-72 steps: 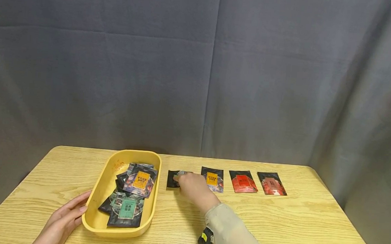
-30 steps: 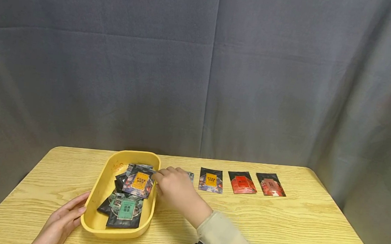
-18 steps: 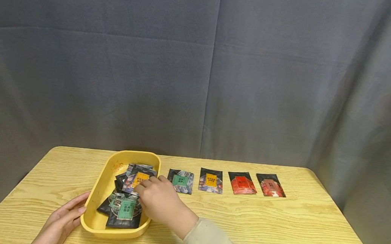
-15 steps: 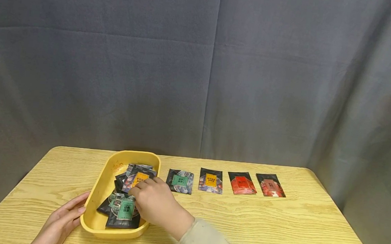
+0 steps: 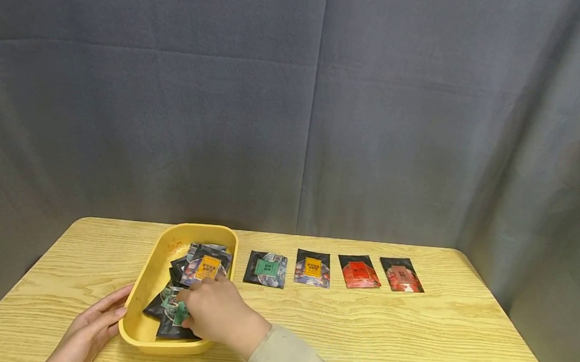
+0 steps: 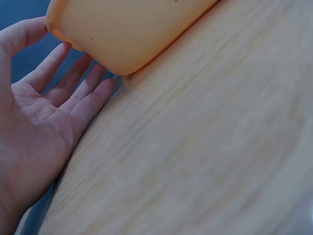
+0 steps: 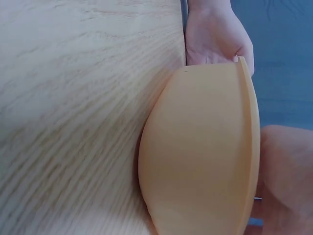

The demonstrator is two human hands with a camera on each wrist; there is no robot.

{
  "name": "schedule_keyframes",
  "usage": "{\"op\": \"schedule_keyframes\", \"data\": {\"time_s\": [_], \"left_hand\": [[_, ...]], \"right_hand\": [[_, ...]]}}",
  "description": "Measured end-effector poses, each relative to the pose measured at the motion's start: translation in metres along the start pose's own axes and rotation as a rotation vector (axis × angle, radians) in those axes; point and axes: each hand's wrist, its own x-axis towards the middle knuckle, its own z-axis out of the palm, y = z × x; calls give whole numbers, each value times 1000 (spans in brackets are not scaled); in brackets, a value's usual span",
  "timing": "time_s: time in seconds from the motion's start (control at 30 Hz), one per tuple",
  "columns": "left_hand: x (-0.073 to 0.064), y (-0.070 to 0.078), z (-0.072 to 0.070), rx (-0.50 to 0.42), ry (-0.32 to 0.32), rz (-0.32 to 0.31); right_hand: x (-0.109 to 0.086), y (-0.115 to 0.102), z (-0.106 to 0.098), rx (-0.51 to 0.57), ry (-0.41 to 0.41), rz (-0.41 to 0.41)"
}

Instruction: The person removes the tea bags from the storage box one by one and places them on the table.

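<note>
Head view gives us a yellow tray standing on the wooden desk, with flat packets overlapping inside it. Our left hand rests on the tray's near left corner, fingers long and fairly straight, touching rather than gripping. Our right hand reaches over the tray's right rim, its fingers at a green-labelled packet; they hide the contact, so we cannot tell whether they pinch it.

We judge the packets light, thin and a little slippery, bendable but not fragile if not squeezed hard. A side edge or corner seems the best place to pinch one; the tray, likely stiff, is best steadied by its rim.

Counting, we have two hands, one tray and four packet spots in a row on the desk: one green, one orange, one red, one dull pink. Inside the tray, we make out at least three packets, one orange-labelled; overlap prevents an exact count.
</note>
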Motion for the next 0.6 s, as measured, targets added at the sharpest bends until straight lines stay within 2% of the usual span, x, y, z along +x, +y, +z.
{"op": "schedule_keyframes", "data": {"time_s": [0.23,0.43,0.6], "left_hand": [[-1,-1,0,-2,-31,50],[-2,-2,-1,-1,-37,57],[-2,-1,0,-6,-36,52]], "right_hand": [[4,-4,2,86,-82,29],[9,-6,4,132,-144,67],[11,-8,6,134,-164,80]]}}
